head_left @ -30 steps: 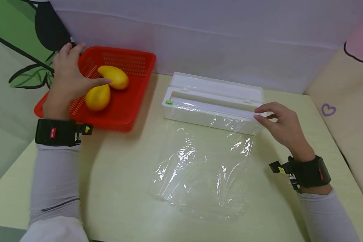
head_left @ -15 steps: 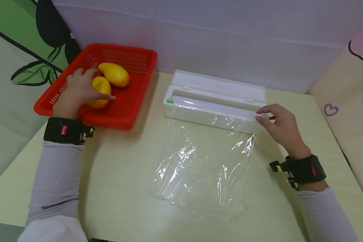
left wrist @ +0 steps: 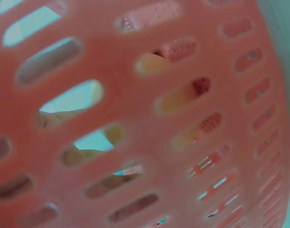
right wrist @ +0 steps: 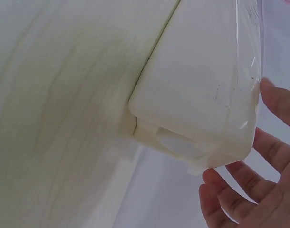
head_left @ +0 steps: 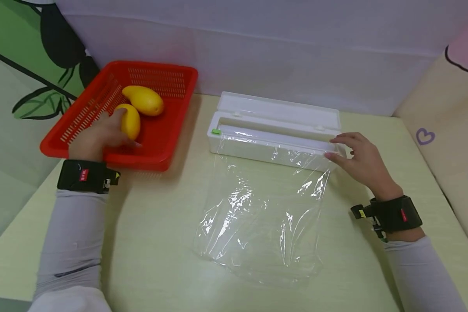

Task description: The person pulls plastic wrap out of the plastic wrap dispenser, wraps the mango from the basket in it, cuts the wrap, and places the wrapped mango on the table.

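In the head view two yellow mangoes lie in a red basket [head_left: 161,151] at the left. My left hand [head_left: 97,136] reaches into it and grips the nearer mango [head_left: 130,123], fingers over its left side and thumb at its front. The farther mango [head_left: 143,100] lies just behind. Basket slots partly hide this hand [left wrist: 64,116] in the left wrist view. My right hand [head_left: 360,160] holds the right end of a white cling film box [head_left: 253,154], thumb at the front edge. In the right wrist view its fingers curl about the box's end [right wrist: 192,85].
The box's lid [head_left: 278,108] stands raised, showing the film roll [head_left: 273,136] inside. A sheet of clear cling film [head_left: 257,225] runs from the box over the front of the table [head_left: 152,242]. A green slider [head_left: 216,131] sits at the box's left end. A lilac wall [head_left: 277,52] rises behind.
My left hand has come down from above the basket's left rim onto the nearer mango, which now sits tilted. My right hand has stayed at the box's end, its thumb slightly lower.
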The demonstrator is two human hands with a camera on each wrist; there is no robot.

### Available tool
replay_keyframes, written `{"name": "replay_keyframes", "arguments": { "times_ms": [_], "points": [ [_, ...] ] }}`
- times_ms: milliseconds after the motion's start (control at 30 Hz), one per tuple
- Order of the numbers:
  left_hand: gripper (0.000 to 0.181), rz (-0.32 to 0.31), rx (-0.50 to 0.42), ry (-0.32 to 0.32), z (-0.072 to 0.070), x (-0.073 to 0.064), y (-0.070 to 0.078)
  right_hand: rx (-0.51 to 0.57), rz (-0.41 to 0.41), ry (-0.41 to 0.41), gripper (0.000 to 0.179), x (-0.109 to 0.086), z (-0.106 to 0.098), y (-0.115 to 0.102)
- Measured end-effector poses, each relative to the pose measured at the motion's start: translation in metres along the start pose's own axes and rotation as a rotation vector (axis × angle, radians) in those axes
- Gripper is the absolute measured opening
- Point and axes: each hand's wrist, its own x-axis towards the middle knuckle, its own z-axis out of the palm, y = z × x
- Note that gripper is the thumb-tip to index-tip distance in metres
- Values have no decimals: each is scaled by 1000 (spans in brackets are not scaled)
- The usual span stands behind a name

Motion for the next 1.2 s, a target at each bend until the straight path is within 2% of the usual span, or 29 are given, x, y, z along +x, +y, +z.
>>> {"name": "replay_keyframes", "arguments": {
  "times_ms": [200, 533, 967, 1200],
  "points": [
    [108, 28, -17, 7, 2, 4, -1, -11, -54, -29, 41, 0, -2, -1],
    [91, 77, -25, 24, 4, 12, 2, -41, -54, -14, 31, -3, 2, 5],
    [82, 105, -33, 22, 2, 13, -1, -75, -133, 116, 28, 3, 14, 8],
    [83, 67, -71, 28, 1, 10, -4, -51, -158, 165, 29, 10, 19, 7]
  ]
}}
